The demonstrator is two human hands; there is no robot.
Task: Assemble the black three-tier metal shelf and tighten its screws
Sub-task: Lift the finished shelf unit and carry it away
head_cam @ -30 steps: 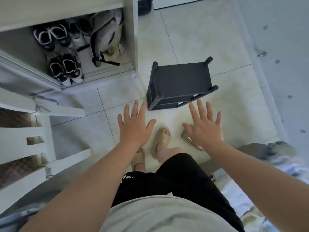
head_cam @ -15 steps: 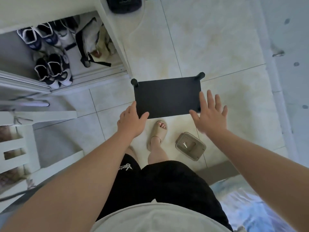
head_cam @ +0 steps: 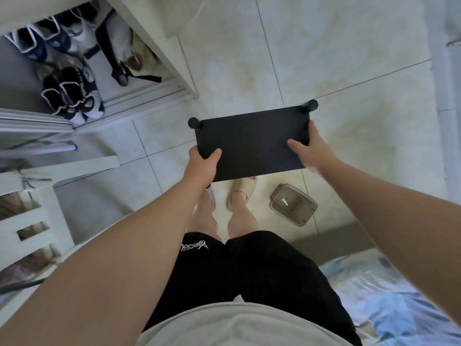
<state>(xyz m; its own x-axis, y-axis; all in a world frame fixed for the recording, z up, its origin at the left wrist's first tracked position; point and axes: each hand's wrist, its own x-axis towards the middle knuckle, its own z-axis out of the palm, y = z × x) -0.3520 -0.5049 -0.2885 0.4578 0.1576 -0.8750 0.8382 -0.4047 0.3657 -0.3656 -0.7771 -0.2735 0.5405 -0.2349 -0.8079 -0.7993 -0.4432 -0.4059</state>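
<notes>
The black metal shelf [head_cam: 252, 143] stands upright on the tiled floor, seen from straight above, so only its flat top tier and two round post caps at the far corners show. My left hand [head_cam: 203, 162] grips the near left corner, thumb on top. My right hand [head_cam: 309, 148] holds the right edge, thumb lying on the top surface and fingers wrapped over the side. The lower tiers and screws are hidden under the top.
A clear plastic box [head_cam: 293, 204] with a small wrench in it lies on the floor by my right foot. A white cabinet with shoes [head_cam: 72, 96] stands at left, a white chair [head_cam: 32, 196] nearer left, and a bed edge [head_cam: 389, 295] at lower right.
Both hands went from spread open above the floor to taking hold of the shelf's top. My view has shifted to directly above the shelf.
</notes>
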